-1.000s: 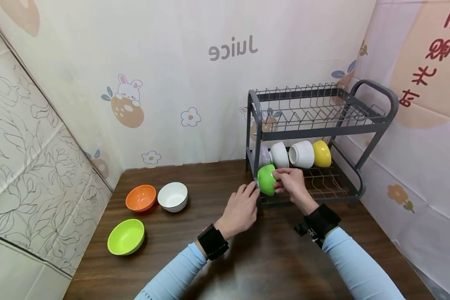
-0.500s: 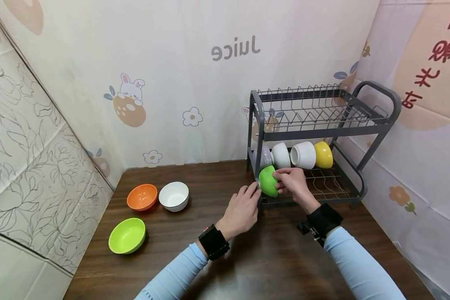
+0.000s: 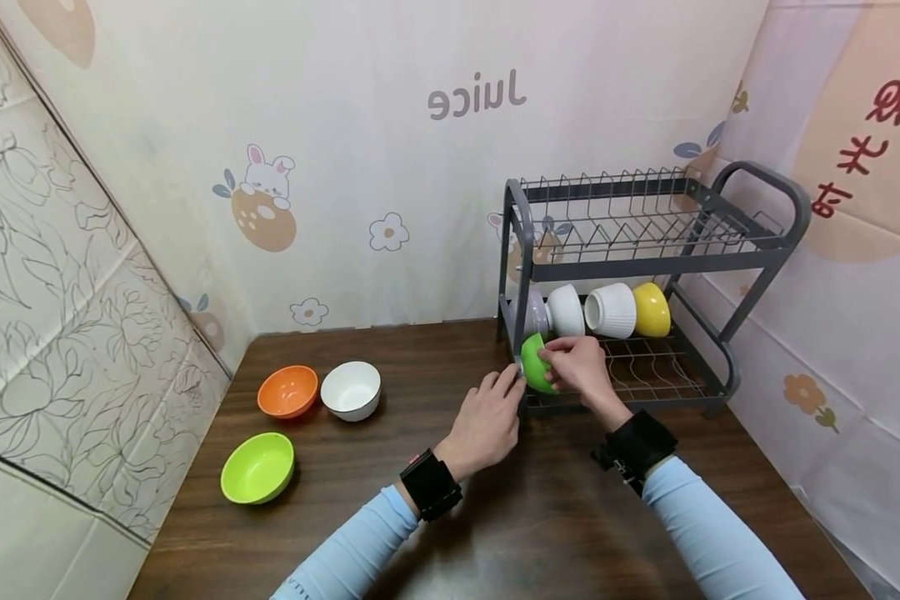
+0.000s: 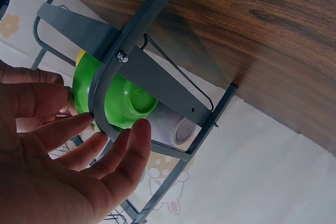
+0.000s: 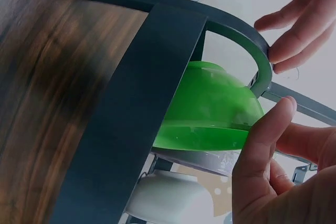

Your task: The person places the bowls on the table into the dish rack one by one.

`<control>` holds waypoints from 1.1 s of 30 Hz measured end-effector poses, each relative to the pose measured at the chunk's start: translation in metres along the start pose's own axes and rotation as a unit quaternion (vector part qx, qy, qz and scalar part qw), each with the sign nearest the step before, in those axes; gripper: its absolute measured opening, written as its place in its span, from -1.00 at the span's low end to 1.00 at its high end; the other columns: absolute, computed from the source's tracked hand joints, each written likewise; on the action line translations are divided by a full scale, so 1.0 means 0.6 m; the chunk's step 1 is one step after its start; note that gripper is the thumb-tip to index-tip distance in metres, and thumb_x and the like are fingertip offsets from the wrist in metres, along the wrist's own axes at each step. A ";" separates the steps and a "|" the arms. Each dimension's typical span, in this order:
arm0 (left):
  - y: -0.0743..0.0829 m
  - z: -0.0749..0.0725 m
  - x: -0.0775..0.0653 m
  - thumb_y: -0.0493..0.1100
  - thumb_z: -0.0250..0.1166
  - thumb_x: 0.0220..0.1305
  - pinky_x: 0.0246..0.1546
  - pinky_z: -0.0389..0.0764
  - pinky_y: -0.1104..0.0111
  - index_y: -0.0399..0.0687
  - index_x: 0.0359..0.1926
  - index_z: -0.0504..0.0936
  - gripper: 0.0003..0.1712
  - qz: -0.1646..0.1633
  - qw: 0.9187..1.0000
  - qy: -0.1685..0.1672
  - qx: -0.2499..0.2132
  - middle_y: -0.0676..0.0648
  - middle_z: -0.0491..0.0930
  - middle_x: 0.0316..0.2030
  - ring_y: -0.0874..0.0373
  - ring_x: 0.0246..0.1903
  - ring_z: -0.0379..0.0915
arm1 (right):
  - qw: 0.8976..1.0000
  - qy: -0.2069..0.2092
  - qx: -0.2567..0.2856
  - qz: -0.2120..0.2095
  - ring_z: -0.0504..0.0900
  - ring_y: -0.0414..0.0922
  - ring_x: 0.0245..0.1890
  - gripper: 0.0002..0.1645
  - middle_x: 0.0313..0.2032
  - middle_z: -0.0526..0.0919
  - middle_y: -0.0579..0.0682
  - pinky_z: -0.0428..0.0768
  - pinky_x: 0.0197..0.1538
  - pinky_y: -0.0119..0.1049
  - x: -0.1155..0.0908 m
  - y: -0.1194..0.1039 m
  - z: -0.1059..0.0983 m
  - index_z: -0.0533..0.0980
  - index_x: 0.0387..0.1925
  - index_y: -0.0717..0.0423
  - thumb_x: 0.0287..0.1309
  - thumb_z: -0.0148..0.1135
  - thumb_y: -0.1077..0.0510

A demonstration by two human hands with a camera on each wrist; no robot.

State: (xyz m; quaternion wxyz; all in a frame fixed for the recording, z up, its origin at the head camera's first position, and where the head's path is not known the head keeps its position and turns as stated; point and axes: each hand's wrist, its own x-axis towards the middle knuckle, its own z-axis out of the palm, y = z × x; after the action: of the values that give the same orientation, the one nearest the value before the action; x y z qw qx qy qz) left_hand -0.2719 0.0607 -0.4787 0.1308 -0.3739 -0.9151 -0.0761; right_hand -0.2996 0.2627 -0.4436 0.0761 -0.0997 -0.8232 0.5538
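In the head view, a green bowl (image 3: pixel 536 365) stands on edge in the lower tier of a grey dish rack (image 3: pixel 645 267), at its left front. My right hand (image 3: pixel 581 368) pinches the bowl's rim between thumb and fingers; the right wrist view shows the thumb (image 5: pixel 268 135) along that rim. Fingers of my left hand (image 3: pixel 486 421) are extended and touch the rack's curved left post. From the left wrist, the bowl's foot (image 4: pixel 140 100) faces outward through the side frame. Behind it, a purple bowl (image 3: pixel 537 313) is partly hidden.
Along the lower tier's back lie a white bowl (image 3: pixel 565 312), a ribbed white cup (image 3: pixel 613 312) and a yellow bowl (image 3: pixel 652 310). Left on the wooden table (image 3: pixel 420 367) stand an orange bowl (image 3: pixel 288 392), another white bowl (image 3: pixel 351 390) and a lime bowl (image 3: pixel 258 468).
The green bowl has turned slightly in my right hand, so less of its outside shows in the head view. My left hand keeps its place at the post; the head view has shifted a little.
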 end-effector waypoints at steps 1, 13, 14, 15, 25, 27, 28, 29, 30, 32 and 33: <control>-0.001 -0.001 0.000 -0.10 0.22 0.52 0.06 0.61 0.13 -0.09 0.52 0.42 -0.38 -0.001 1.000 0.002 0.001 -0.12 0.21 0.55 -0.04 0.35 0.33 | 1.000 0.005 -0.007 -0.008 0.69 -0.18 -0.62 -0.67 -0.45 0.72 0.10 0.70 -0.50 -0.25 0.002 0.000 0.003 0.68 0.01 0.36 0.39 0.34 0.16; -0.042 -0.007 -0.023 -0.14 0.27 0.48 0.03 0.65 0.10 -0.09 0.46 0.46 -0.42 -0.028 0.996 0.072 -0.044 -0.16 0.37 0.42 -0.07 0.34 0.38 | 0.962 0.109 -0.160 -0.194 0.72 0.06 -0.30 -0.72 -0.27 0.76 0.15 0.58 -0.19 -0.06 -0.008 0.003 0.017 0.73 -0.05 0.29 0.37 0.36 0.15; -0.053 -0.009 -0.030 -0.15 0.29 0.45 0.04 0.64 0.09 -0.10 0.43 0.49 -0.43 -0.037 0.994 0.089 -0.049 -0.16 0.42 0.38 -0.07 0.32 0.41 | 0.956 0.130 -0.159 -0.208 0.70 0.06 -0.28 -0.73 -0.25 0.76 0.14 0.54 -0.17 -0.06 -0.013 0.004 0.019 0.74 -0.05 0.27 0.37 0.37 0.15; -0.066 -0.010 -0.038 -0.15 0.31 0.43 0.04 0.64 0.09 -0.11 0.41 0.51 -0.43 -0.046 0.992 0.104 -0.049 -0.16 0.45 0.34 -0.07 0.29 0.43 | 0.953 0.148 -0.148 -0.221 0.70 0.05 -0.28 -0.74 -0.23 0.75 0.13 0.53 -0.17 -0.09 -0.019 0.004 0.022 0.74 -0.03 0.26 0.37 0.37 0.16; -0.233 -0.005 -0.152 -0.15 0.52 0.26 -0.05 0.58 -0.08 -0.21 0.14 0.64 -0.53 -0.222 0.969 0.109 0.000 -0.24 0.60 0.04 -0.21 0.05 0.52 | 0.909 0.176 -0.026 -0.378 0.56 -0.20 -0.43 -0.78 -0.32 0.69 -0.01 0.46 -0.43 -0.47 -0.097 -0.004 0.085 0.76 -0.06 0.20 0.26 0.47 0.32; -0.252 0.000 -0.168 -0.16 0.55 0.22 -0.10 0.58 -0.09 -0.21 0.09 0.66 -0.55 -0.245 0.965 0.096 0.007 -0.25 0.61 0.00 -0.22 0.00 0.53 | 0.907 0.153 -0.013 -0.391 0.56 -0.20 -0.40 -0.78 -0.32 0.68 -0.03 0.46 -0.45 -0.44 -0.107 -0.007 0.103 0.75 -0.06 0.18 0.26 0.47 0.32; -0.259 0.002 -0.175 -0.17 0.56 0.21 -0.10 0.59 -0.09 -0.21 0.07 0.68 -0.56 -0.252 0.963 0.091 0.007 -0.25 0.61 -0.02 -0.23 -0.01 0.54 | 0.908 0.143 -0.008 -0.395 0.56 -0.20 -0.40 -0.78 -0.33 0.68 -0.04 0.46 -0.44 -0.43 -0.111 -0.009 0.112 0.75 -0.06 0.16 0.25 0.48 0.32; -0.265 0.004 -0.180 -0.18 0.57 0.20 -0.11 0.60 -0.08 -0.21 0.04 0.69 -0.59 -0.256 0.963 0.087 0.007 -0.25 0.62 -0.04 -0.22 -0.03 0.54 | 0.907 0.133 -0.005 -0.400 0.57 -0.19 -0.40 -0.78 -0.33 0.68 -0.04 0.47 -0.43 -0.42 -0.113 -0.010 0.122 0.75 -0.06 0.16 0.25 0.48 0.32; -0.269 0.006 -0.184 -0.18 0.57 0.19 -0.13 0.62 -0.07 -0.21 0.00 0.71 -0.61 -0.258 0.962 0.085 0.006 -0.24 0.62 -0.07 -0.22 -0.06 0.55 | 0.907 0.125 -0.003 -0.403 0.57 -0.19 -0.40 -0.78 -0.34 0.67 -0.05 0.48 -0.42 -0.41 -0.115 -0.011 0.132 0.75 -0.06 0.16 0.25 0.48 0.32; -0.273 0.009 -0.191 -0.19 0.58 0.18 -0.17 0.64 -0.03 -0.21 -0.07 0.73 -0.66 -0.258 0.962 0.083 0.002 -0.22 0.63 -0.13 -0.19 -0.12 0.56 | 0.908 0.110 0.004 -0.405 0.58 -0.18 -0.39 -0.77 -0.35 0.67 -0.06 0.50 -0.40 -0.39 -0.119 -0.012 0.151 0.75 -0.07 0.15 0.24 0.48 0.33; -0.274 0.010 -0.193 -0.20 0.58 0.17 -0.18 0.65 -0.01 -0.20 -0.09 0.73 -0.68 -0.258 0.963 0.083 0.000 -0.21 0.62 -0.16 -0.17 -0.14 0.56 | 0.908 0.104 0.006 -0.406 0.59 -0.18 -0.39 -0.77 -0.35 0.67 -0.06 0.52 -0.39 -0.39 -0.120 -0.013 0.160 0.74 -0.07 0.15 0.24 0.48 0.32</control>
State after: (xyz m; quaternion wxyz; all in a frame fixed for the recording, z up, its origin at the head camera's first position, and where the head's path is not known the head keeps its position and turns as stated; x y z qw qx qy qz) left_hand -0.3096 -0.1314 -0.5257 0.1825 -0.1177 -0.9663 -0.1381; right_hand -0.2532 0.1559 -0.4734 0.3801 0.1871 -0.7767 0.4661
